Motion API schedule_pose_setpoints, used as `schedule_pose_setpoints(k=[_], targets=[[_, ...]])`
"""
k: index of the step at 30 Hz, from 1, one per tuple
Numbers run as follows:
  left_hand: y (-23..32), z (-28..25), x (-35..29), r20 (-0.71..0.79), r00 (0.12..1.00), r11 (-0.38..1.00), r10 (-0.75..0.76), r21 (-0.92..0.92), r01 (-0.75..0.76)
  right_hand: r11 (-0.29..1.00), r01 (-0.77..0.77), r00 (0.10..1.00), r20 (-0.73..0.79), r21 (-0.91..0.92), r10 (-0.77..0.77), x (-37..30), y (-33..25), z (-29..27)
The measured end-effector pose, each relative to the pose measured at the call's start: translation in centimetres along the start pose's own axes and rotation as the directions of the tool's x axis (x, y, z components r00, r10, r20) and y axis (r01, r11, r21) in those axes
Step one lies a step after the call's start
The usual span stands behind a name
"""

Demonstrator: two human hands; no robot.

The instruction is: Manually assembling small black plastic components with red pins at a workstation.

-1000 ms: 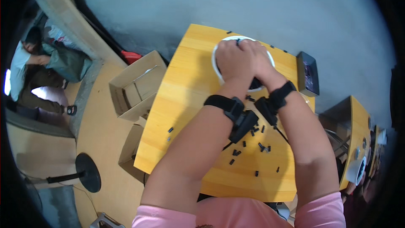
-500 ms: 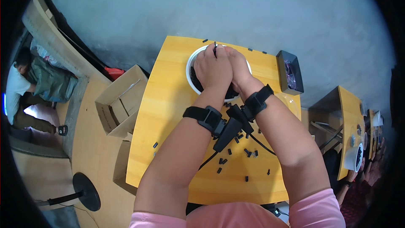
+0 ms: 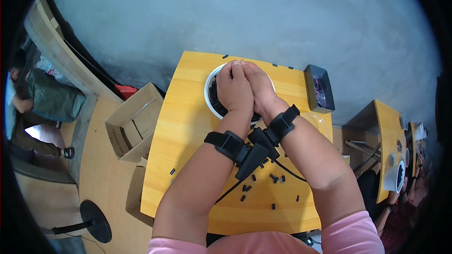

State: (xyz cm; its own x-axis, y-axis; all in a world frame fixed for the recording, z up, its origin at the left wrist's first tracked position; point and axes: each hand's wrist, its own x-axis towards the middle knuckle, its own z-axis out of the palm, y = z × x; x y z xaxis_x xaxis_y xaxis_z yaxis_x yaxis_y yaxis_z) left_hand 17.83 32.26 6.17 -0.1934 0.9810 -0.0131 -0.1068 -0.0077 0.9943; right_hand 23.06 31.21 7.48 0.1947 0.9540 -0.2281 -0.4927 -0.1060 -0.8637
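Over a round white tub (image 3: 207, 98) at the far middle of the table, my two hands are pressed together. My left hand (image 3: 233, 90) is curled, its thumb lying beside that of my right hand (image 3: 260, 84), which is closed against it. Whatever lies between the fingers is hidden by the backs of the hands. Small black tube-like pieces (image 3: 215, 99) fill the tub and show along its left inner side. Several similar loose pieces (image 3: 245, 188) are scattered across the near part of the yellow table (image 3: 181, 127). Both wrists carry black straps with small devices.
A dark rectangular tray (image 3: 320, 89) with small dark items stands at the table's far right, near a clear round lid (image 3: 316, 121). Open cardboard boxes (image 3: 134, 122) stand left of the table. People work at both sides; another white tub (image 3: 395, 177) is at the right.
My hands remain together over the tub, with fingers and thumbs drawn closer. The dark item visible at the fingertips before is now out of sight. The view has shifted slightly.
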Motion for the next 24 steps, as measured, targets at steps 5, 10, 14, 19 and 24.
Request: schedule_pose_setpoints(k=[5,10,14,19,24], targets=[[0.1,0.1,0.1,0.051,0.997,0.967,-0.064,-0.243,0.074,0.999,-0.017,0.999,-0.04,0.051,0.019,-0.7,-0.7,0.5],[1.0,0.0,-0.4,0.153,0.982,0.831,-0.112,-0.527,0.177,0.97,0.015,1.0,-0.007,0.244,-0.014,-0.7,-0.8,0.0],[1.6,-0.5,-0.9,0.21,0.971,0.783,-0.11,-0.584,0.215,0.949,0.033,0.999,0.024,0.313,-0.042,-1.0,-0.7,-0.3],[3.1,-0.8,-1.8,0.237,0.969,0.736,-0.066,-0.644,0.208,0.921,0.057,0.992,0.082,0.386,-0.096,-2.0,-1.5,0.1],[4.6,-1.0,-3.6,0.242,0.969,0.723,-0.046,-0.661,0.199,0.916,0.088,0.992,0.045,0.39,-0.115,-4.1,-2.6,0.4]])
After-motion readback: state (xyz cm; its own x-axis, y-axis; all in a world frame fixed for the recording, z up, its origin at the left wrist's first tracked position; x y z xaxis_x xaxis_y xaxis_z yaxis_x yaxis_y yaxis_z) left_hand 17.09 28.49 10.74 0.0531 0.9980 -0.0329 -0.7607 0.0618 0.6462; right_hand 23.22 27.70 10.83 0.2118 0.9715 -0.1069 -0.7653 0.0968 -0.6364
